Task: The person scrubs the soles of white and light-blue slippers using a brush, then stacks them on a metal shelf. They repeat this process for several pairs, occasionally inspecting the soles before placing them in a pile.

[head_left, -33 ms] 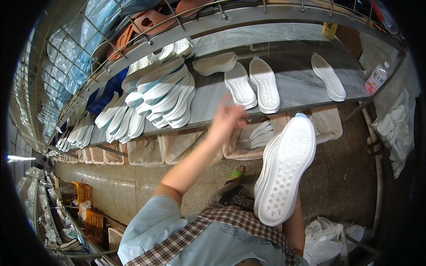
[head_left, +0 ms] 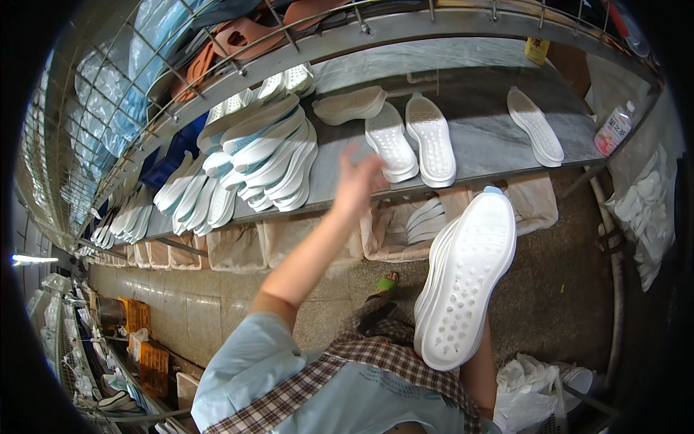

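Observation:
My left hand (head_left: 357,178) reaches over the front edge of the grey tabletop, fingers apart and slightly blurred, with nothing in it. Closest to it is a white shoe sole (head_left: 391,145) with a dimpled face, lying at the table's front. Another dimpled sole (head_left: 431,143) lies just right of that one. On my right, a stack of white shoe soles (head_left: 466,282) stands out in front of my body, its top sole showing rows of round dimples. My right forearm (head_left: 480,383) comes up behind this stack and bears it; the soles hide my right hand.
Piled white soles (head_left: 271,155) cover the table's left part. One tilted sole (head_left: 350,105) lies farther back, and a single sole (head_left: 535,129) lies at the right near a bottle (head_left: 614,129). A wire-mesh shelf (head_left: 340,35) overhangs the table. Lined bins (head_left: 296,239) stand beneath.
My left hand has shifted a little left and farther over the table. The stack at my right has stayed nearly still.

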Demonstrator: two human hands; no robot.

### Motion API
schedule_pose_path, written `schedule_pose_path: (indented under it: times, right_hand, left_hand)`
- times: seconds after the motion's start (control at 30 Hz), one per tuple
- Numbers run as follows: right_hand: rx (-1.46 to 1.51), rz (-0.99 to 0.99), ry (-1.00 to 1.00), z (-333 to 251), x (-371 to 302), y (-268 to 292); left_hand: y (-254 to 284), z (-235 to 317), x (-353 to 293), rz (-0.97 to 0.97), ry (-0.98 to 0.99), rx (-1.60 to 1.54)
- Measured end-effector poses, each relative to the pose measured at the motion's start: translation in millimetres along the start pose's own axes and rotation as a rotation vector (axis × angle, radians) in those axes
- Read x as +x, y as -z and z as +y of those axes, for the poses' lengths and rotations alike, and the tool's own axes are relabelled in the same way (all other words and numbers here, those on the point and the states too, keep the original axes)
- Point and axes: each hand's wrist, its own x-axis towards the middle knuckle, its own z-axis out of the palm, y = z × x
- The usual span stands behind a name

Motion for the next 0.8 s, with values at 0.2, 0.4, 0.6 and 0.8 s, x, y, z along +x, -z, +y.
schedule_pose_path:
  times: [0.2,0.4,0.6,0.8]
  right_hand:
    - [0.037,0.086,-0.025,0,2,2]
    - [0.051,0.158,-0.001,6,-5,11]
    - [0.053,0.167,0.039,6,-19,15]
    - [0.019,0.135,0.050,4,-40,24]
  left_hand:
    - [41,-10,213,0.454,0.422,-0.181]
    - [37,-30,253,0.490,0.269,-0.129]
    - [42,15,129,-0.306,0.431,-0.684]
    - [41,15,-69,-0.853,0.727,-1.049]
